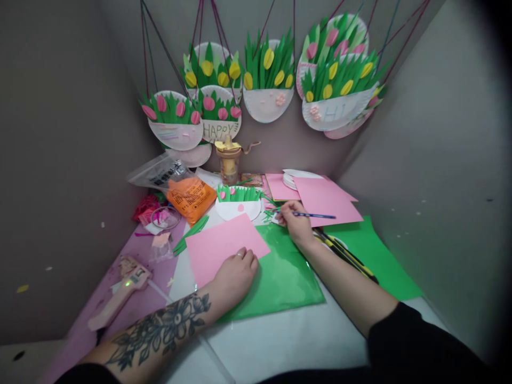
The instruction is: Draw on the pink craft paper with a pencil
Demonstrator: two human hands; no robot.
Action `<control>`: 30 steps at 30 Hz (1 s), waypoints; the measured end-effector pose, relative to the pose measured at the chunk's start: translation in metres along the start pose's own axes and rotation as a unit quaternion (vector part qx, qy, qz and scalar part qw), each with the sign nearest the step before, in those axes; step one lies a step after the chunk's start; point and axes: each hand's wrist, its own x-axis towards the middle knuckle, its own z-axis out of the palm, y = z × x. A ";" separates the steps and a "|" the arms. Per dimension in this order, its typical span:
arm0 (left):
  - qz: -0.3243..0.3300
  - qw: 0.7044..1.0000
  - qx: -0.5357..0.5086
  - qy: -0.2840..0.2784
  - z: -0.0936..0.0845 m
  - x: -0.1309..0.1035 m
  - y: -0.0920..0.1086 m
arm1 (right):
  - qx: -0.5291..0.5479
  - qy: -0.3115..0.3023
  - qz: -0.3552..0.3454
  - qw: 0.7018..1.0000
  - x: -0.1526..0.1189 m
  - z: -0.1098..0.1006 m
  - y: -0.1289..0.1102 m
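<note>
My left hand [237,274] rests on a pink paper sheet [222,246], its bent fingers pressing on the right part of the sheet. Under that sheet lies a glossy green pack of paper [286,277]. My right hand [296,221] is closed around a dark blue pencil [320,215], which points left above the table just past the green pack. Behind the pink sheet is a white paper-plate basket [239,208] with green paper leaves and pink flowers. Green paper leaves [192,233] lie left of the pink sheet.
A pink glue gun [122,298] with a green light lies at left, near an orange bag [190,197]. A brown cup [229,160] stands at the back. Yellow-black scissors [348,256] and more pink sheets [330,200] are at right. Several plate baskets [269,104] hang above.
</note>
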 end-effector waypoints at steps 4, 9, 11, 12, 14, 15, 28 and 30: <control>0.002 1.000 -0.004 -0.001 0.000 -0.001 0.000 | -0.110 -0.026 -0.062 0.992 0.013 -0.033 -0.007; -0.005 1.000 -0.010 -0.006 0.000 -0.001 -0.001 | -0.441 -0.156 -0.162 0.869 0.017 -0.048 -0.005; -0.006 1.000 -0.014 -0.005 0.000 -0.001 -0.001 | -0.515 -0.192 -0.177 0.817 0.015 -0.045 -0.005; -0.007 1.000 -0.015 -0.004 0.001 -0.001 -0.001 | -0.539 -0.201 -0.176 0.799 0.013 -0.044 -0.005; -0.009 1.000 -0.016 -0.003 0.001 -0.001 -0.001 | -0.564 -0.208 -0.168 0.781 0.012 -0.041 -0.006; -0.009 1.000 -0.016 -0.005 0.001 -0.001 -0.001 | -0.566 -0.209 -0.165 0.780 0.011 -0.040 -0.007; -0.020 0.996 -0.081 0.011 -0.004 -0.001 -0.005 | -0.279 -0.108 -0.368 0.880 -0.010 -0.016 -0.007; -0.048 0.985 -0.157 0.055 -0.013 -0.002 -0.010 | -0.249 -0.099 -0.402 0.876 -0.020 -0.008 -0.011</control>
